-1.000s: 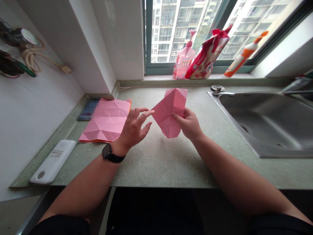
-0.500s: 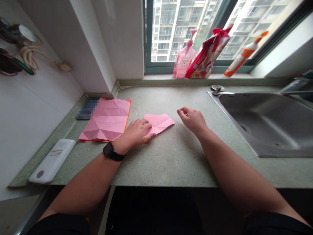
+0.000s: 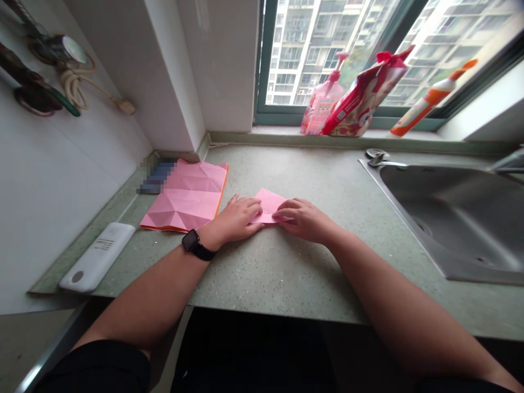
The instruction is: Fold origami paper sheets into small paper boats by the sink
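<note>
A small folded sheet of pink paper (image 3: 267,201) lies on the speckled countertop between my hands. My left hand (image 3: 238,219), with a black watch at the wrist, grips its left side, thumb along the near edge. At the right side, my right hand (image 3: 305,221) has its fingers closed on the paper, covering that end. Left of them rests a larger creased pink sheet (image 3: 190,191) with an orange layer showing beneath its edge.
A white slab-shaped device (image 3: 98,256) lies at the counter's left. To the right is a steel sink (image 3: 446,218). A pink pump bottle (image 3: 323,103), a red bag (image 3: 364,98) and an orange-and-white bottle (image 3: 429,101) stand on the windowsill. A cable (image 3: 77,87) hangs on the left wall.
My right hand has come left and down from above the counter onto the paper's right side. The paper's outline has changed with a fold along its near edge. The view has shifted slightly.
</note>
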The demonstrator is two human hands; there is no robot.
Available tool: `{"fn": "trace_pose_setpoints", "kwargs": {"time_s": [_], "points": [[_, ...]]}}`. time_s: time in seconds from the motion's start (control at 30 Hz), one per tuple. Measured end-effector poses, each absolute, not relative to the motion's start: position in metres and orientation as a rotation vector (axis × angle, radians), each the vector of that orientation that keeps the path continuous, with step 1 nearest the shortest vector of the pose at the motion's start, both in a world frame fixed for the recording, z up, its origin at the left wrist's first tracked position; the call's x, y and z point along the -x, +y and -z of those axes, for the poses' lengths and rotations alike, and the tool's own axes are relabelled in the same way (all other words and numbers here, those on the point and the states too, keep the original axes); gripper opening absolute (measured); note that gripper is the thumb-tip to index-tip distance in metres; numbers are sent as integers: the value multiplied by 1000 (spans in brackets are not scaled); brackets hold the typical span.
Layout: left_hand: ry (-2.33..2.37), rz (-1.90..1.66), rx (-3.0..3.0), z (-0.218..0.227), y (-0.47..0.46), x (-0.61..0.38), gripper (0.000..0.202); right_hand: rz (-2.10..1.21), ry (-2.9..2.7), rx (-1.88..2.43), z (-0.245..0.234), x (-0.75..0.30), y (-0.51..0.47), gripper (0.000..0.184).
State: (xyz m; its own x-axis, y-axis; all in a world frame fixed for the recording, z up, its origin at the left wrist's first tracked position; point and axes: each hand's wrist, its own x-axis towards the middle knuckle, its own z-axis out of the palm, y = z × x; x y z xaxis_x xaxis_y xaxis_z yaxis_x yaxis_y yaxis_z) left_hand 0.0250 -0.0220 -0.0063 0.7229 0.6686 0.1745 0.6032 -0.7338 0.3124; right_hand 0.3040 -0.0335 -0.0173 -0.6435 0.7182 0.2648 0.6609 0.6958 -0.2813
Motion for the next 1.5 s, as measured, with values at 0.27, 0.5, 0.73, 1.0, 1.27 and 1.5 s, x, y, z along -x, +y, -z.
{"fn": "trace_pose_setpoints", "kwargs": {"time_s": [0.27,0.5,0.73,1.0,1.27,1.5], "points": [[1076,-503,-2745,4,-21,-23,27,-230,-2523,1173,19,-305,-32,38],[1113,-666,-2645,12,-18,-21,50,-217,-2482,1288,18,-309,-31,36],[1137,-641,-2597,14,-15,-21,56,-209,-2428,1355,19,-308,-32,38],[1112,-664,-2642,17,-11,-21,47,-157,-2338,1476,23,-305,-29,39],[878,-651,-2804,11,-11,-27,27,-21,-2357,1527,22,-301,-28,28],[805,-535,-2806,14,-11,-32,31,-27,-2386,1542,21,-297,-29,18]]}}
